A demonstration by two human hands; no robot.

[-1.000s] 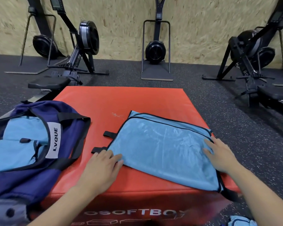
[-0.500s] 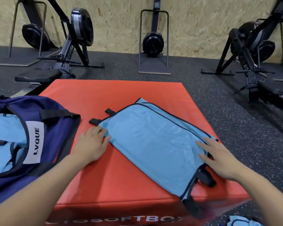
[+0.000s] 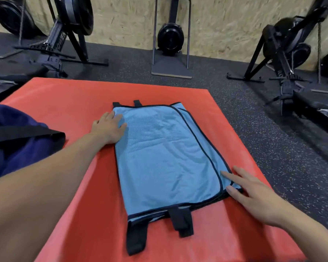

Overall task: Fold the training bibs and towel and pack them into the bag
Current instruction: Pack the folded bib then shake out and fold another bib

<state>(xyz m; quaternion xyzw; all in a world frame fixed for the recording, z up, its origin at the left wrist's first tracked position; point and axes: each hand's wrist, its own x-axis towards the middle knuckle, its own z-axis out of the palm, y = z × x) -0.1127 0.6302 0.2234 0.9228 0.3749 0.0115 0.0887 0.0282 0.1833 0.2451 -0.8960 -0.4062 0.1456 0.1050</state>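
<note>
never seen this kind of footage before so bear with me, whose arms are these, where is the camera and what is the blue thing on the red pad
There is no machine here: a person wears a wide-angle camera on the head, looking forward and down, so the two arms are their own.

The blue thing is a folded training bib with dark edging and black straps, lying flat on a red soft box in a gym.

The left hand rests flat on the bib's far left corner. The right hand touches its near right edge with straight fingers. Neither hand grips anything.

At the left edge lies a navy bag with a black strap. Rowing machines stand behind, by the wall.
</note>
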